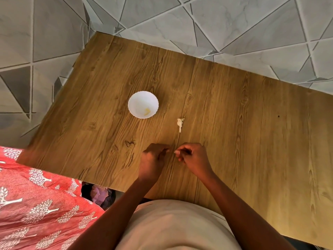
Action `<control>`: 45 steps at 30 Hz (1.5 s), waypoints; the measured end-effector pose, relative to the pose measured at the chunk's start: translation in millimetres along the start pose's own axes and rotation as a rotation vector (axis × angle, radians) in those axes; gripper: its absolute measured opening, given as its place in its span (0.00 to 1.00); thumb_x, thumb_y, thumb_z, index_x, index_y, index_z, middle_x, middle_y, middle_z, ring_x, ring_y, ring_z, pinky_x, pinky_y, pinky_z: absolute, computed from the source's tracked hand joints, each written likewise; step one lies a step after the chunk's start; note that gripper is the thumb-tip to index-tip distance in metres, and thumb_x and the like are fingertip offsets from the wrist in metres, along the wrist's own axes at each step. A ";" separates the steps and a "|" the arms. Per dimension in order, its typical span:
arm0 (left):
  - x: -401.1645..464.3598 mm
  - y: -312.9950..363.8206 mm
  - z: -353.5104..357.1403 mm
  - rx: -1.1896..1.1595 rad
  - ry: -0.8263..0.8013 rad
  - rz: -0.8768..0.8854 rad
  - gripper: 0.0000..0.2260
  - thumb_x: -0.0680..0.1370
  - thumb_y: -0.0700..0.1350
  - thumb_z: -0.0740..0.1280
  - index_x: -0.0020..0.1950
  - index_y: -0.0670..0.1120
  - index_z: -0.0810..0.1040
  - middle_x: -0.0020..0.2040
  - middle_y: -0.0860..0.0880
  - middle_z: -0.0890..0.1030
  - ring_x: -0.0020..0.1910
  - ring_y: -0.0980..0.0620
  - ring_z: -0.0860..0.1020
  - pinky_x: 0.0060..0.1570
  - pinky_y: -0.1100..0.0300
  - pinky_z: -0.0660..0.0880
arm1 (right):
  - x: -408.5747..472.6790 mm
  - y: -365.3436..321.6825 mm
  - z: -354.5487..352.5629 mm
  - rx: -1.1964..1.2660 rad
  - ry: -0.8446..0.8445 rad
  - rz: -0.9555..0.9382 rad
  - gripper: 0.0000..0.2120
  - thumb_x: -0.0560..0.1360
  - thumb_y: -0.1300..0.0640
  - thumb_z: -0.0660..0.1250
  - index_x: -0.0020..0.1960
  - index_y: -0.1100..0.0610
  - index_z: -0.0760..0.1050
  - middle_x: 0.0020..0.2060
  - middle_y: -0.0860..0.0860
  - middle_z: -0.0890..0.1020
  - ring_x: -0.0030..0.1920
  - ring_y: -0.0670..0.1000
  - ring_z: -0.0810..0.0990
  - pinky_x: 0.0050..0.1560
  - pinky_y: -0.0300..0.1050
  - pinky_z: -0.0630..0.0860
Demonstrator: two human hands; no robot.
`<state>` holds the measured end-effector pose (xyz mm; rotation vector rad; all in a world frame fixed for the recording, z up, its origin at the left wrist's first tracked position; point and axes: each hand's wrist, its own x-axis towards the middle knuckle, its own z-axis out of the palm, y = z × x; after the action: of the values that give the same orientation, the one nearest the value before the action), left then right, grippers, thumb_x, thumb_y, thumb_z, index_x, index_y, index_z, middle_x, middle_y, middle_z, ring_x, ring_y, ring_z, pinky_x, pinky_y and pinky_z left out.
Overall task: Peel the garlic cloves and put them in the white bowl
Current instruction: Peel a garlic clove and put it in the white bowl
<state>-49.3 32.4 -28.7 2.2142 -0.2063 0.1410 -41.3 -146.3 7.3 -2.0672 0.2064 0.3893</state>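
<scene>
With your hands curled close over the tabletop [234,109], left hand [153,157] hiding its contents, right hand [187,156] pinching something tiny, a slippery clove could shoot past the bowl [132,105], which holds one yellowish piece.

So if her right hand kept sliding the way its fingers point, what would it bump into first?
Probably the left hand. The right hand has its fingertips aimed leftward across the wooden table, and the other hand sits just across a narrow gap. Relative height is hard to judge.
</scene>
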 end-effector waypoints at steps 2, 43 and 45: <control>-5.9 -6.5 0.9 0.068 0.002 0.038 0.11 0.76 0.37 0.66 0.55 0.43 0.85 0.52 0.48 0.85 0.52 0.48 0.81 0.48 0.54 0.80 | 0.6 2.0 1.8 -0.016 0.002 0.031 0.04 0.77 0.63 0.73 0.44 0.57 0.84 0.36 0.49 0.85 0.33 0.44 0.84 0.34 0.34 0.78; -9.0 -26.5 4.9 0.023 -0.004 0.091 0.04 0.77 0.39 0.73 0.50 0.43 0.86 0.55 0.50 0.84 0.56 0.49 0.80 0.54 0.50 0.78 | 17.2 -19.6 35.2 -0.707 0.098 -0.036 0.03 0.78 0.60 0.69 0.48 0.60 0.79 0.43 0.57 0.82 0.46 0.56 0.79 0.46 0.48 0.75; -10.0 -24.6 4.0 0.031 -0.002 0.092 0.05 0.77 0.40 0.72 0.52 0.43 0.86 0.55 0.50 0.84 0.56 0.49 0.80 0.53 0.50 0.78 | 16.8 -21.7 33.3 -0.672 0.084 0.001 0.03 0.77 0.59 0.71 0.49 0.59 0.79 0.44 0.56 0.82 0.47 0.55 0.80 0.45 0.48 0.77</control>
<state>-54.1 45.0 -52.0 2.2368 -0.3096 0.1941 -25.3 -106.4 3.4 -2.7476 0.1351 0.4087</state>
